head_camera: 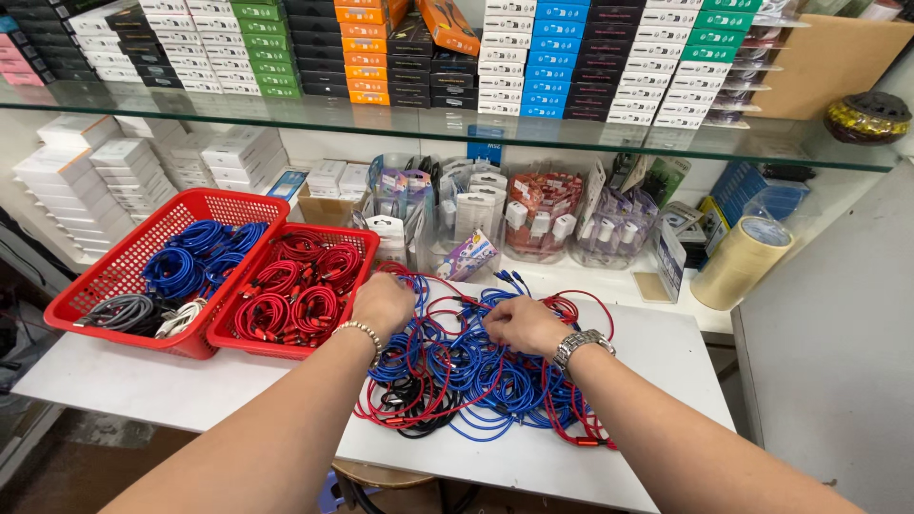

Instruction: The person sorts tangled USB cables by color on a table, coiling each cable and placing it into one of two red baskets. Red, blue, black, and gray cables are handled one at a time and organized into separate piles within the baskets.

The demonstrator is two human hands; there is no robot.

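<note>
Blue-red cable tangle [476,366] at bench [657,352] centre. Left hand [383,303], right hand [522,324] both pinch strands. Best tease loops loose, not yank. Red baskets [143,249] at 10 o'clock.

A small electronics-accessory shop: a glass shelf [428,128] carries rows of stacked coloured boxes [533,57], clear tubs [543,214] hold packaged chargers, red baskets [143,257] are sorted full of coiled cables, and loose cables [476,376] lie heaped on the white bench [657,352].
</note>
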